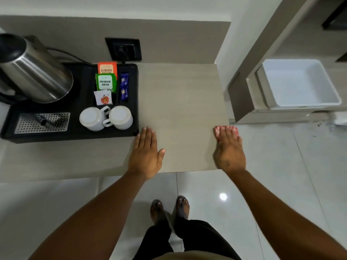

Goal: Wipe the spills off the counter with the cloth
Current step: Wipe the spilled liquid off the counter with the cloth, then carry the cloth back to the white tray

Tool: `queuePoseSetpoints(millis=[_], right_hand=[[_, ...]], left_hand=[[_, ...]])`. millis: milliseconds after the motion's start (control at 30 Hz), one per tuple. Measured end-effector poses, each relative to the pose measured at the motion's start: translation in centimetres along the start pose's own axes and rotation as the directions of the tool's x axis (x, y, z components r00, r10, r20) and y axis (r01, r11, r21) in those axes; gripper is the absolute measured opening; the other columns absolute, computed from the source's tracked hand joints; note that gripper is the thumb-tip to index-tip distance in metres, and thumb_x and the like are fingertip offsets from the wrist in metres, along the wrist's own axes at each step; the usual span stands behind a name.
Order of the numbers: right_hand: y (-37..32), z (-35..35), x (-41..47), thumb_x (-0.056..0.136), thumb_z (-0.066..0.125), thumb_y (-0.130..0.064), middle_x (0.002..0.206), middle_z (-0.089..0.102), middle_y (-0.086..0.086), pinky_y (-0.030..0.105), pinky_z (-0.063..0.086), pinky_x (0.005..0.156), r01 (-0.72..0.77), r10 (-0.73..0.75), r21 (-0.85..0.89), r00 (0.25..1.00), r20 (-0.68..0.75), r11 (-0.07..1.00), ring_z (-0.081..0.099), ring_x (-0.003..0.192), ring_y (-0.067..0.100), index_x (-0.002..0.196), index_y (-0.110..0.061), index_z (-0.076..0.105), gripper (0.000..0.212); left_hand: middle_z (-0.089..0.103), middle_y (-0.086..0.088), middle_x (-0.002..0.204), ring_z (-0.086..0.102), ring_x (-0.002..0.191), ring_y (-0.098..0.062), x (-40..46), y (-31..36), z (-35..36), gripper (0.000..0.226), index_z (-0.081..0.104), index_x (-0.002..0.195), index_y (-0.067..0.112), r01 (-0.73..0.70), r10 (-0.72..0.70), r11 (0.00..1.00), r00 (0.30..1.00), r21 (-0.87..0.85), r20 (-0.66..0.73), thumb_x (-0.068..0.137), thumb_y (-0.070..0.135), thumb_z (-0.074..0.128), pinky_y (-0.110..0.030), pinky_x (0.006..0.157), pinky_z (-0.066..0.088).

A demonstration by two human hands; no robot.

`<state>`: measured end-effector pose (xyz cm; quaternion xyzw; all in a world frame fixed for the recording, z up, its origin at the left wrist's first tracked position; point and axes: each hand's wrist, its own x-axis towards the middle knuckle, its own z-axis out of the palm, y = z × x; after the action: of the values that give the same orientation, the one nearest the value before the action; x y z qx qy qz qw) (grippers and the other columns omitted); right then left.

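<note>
The beige wood-grain counter (180, 102) fills the middle of the head view; I see no spill on it. My left hand (145, 152) lies flat on the counter, fingers together, just right of the black tray's front corner, and holds nothing. My right hand (228, 147) presses flat on a small pink-red cloth (235, 130) at the counter's right edge. Only the cloth's far edge shows past my fingertips; the rest is hidden under the hand.
A black tray (75, 136) at the left holds a steel kettle (35, 72), two upturned white cups (106, 118), tea sachets (105, 81) and a perforated metal grate (42, 122). A wall socket (123, 49) sits behind. A white bin (298, 83) stands on the right. Glossy tiled floor lies below.
</note>
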<state>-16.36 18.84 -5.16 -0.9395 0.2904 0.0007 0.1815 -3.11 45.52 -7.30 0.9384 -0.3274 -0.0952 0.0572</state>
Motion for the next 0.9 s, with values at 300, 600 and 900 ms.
queuePoseSetpoints(millis=[300,600,900], right_hand=[[-2.2,0.4,0.5,0.102,0.038,-0.015,0.168,0.019,0.010,0.040,0.001,0.128,0.114,-0.113,-0.032,0.993,0.035,0.993,0.005,0.156,0.028,0.158,-0.016,0.025,0.058],[1.0,-3.2,8.1,0.106,0.043,-0.010,0.162,0.033,0.008,0.037,0.010,0.127,0.184,-0.169,0.170,0.981,-0.097,0.968,0.014,0.155,0.026,0.151,-0.014,0.041,0.046],[16.7,-14.3,23.5,0.099,0.039,0.004,0.169,0.013,0.000,0.023,-0.005,0.124,-0.066,0.115,0.194,0.960,-0.255,0.979,0.003,0.154,0.011,0.156,-0.026,0.018,0.067]], left_hand=[[0.003,-0.026,0.169,-0.003,0.158,-0.037,1.8,2.7,0.2,0.078,0.006,0.159,-0.005,-0.022,0.021,1.000,0.998,0.003,0.055,0.105,0.046,0.029,-0.049,0.130,-0.001],[-0.004,-0.023,0.170,-0.009,0.158,-0.035,12.1,14.1,-1.5,0.075,0.003,0.160,-0.001,-0.212,0.211,0.977,0.976,0.015,0.047,0.106,0.044,0.028,-0.046,0.129,-0.004],[0.001,-0.021,0.171,-0.004,0.159,-0.033,28.9,30.6,-4.1,0.076,0.007,0.160,-0.001,-0.335,0.335,0.942,0.942,-0.025,-0.016,0.106,0.045,0.034,-0.044,0.130,-0.003]])
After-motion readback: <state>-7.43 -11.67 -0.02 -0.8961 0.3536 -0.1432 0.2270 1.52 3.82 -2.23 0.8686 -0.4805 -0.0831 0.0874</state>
